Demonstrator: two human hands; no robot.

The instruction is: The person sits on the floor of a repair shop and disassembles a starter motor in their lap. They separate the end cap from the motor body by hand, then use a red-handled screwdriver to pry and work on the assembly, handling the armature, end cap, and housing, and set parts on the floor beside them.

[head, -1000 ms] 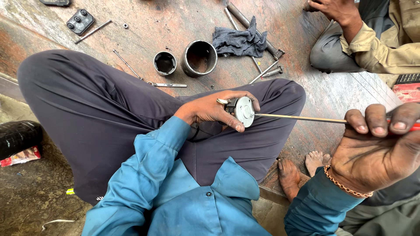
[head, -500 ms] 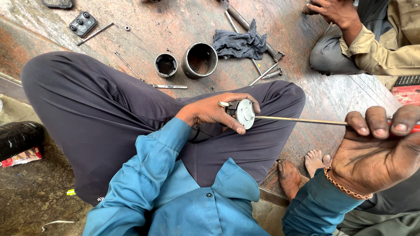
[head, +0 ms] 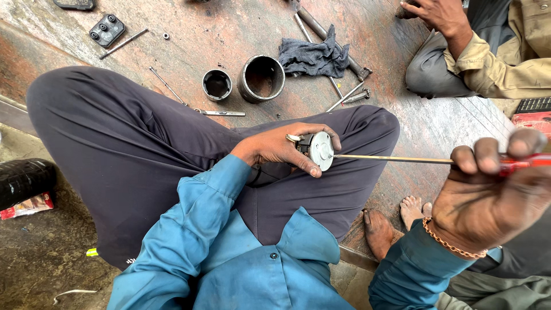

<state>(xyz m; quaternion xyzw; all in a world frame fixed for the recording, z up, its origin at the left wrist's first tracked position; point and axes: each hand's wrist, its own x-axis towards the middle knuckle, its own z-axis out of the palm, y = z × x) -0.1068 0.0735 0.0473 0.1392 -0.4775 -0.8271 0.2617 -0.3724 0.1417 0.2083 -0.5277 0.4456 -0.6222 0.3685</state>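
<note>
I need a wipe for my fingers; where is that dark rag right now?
In the head view the dark rag lies top centre on the floor, draped over long metal rods, just right of the larger metal cylinder.

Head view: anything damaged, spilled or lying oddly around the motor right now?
Nothing stands out. The left hand holds the small round motor; the right hand aims a screwdriver at its face. Two metal sleeves stand upright behind.

A rusty metal floor (head: 229, 34) carries the things. At 12 o'clock lie two dark metal rings, the small ring (head: 217, 84) just beside the large ring (head: 261, 78). A grey rag (head: 314, 56) lies at 1 o'clock over long rods (head: 321, 26). A black block (head: 107, 30) sits at 10 o'clock.
</note>
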